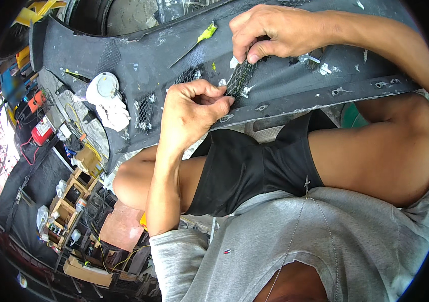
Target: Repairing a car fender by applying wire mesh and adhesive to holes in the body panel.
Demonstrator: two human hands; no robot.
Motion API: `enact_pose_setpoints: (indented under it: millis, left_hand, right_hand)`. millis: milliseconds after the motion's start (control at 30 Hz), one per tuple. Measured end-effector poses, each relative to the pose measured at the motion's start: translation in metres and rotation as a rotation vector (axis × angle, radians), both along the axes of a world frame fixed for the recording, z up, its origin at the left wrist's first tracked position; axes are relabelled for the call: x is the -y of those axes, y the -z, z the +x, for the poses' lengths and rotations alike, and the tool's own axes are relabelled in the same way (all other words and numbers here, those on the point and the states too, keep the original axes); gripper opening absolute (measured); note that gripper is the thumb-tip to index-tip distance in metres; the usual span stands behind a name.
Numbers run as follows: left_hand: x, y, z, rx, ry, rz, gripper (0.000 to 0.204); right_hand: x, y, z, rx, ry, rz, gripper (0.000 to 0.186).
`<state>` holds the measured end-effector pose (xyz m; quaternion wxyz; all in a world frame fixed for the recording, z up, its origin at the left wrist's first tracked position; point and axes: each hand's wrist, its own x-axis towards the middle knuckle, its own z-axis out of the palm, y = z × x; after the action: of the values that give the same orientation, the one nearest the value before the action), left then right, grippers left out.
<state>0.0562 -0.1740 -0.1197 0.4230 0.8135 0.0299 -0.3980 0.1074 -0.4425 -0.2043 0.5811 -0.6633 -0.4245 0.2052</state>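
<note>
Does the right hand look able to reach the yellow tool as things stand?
Probably yes: the yellow tool lies near the right hand, nothing visible between them, though that hand would likely release the mesh first.

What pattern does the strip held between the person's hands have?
The strip is dark mesh with a criss-cross pattern, seen best in the head view.

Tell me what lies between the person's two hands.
In the head view, a strip of dark mesh lies there, pinched between the left hand and the right hand, over the dark panel.
</note>
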Motion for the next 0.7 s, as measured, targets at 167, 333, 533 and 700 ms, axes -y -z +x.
enact_pose_setpoints:
  millis: [167, 333, 533, 700]
  left_hand:
    - [-0.0001, -0.0029, 0.0053, -0.061, 0.010, 0.036, 0.011]
    - [0.0000, -0.0014, 0.0034, -0.015, 0.034, -0.002, 0.010]
    - [-0.0001, -0.0015, 0.0069, -0.028, 0.089, 0.018, 0.009]
    - [-0.0015, 0.0002, 0.0093, -0.097, 0.025, -0.010, 0.009]
  right_hand:
    - [-0.0029, 0.0062, 0.0003, 0.013, -0.001, 0.055, 0.017]
    - [0.0008, 0.0025, 0.0010, 0.014, -0.002, 0.010, 0.017]
    - [0.0006, 0.0001, 0.0012, -0.006, -0.001, 0.022, 0.016]
    - [0.0017, -0.0028, 0.0006, 0.015, 0.010, 0.018, 0.014]
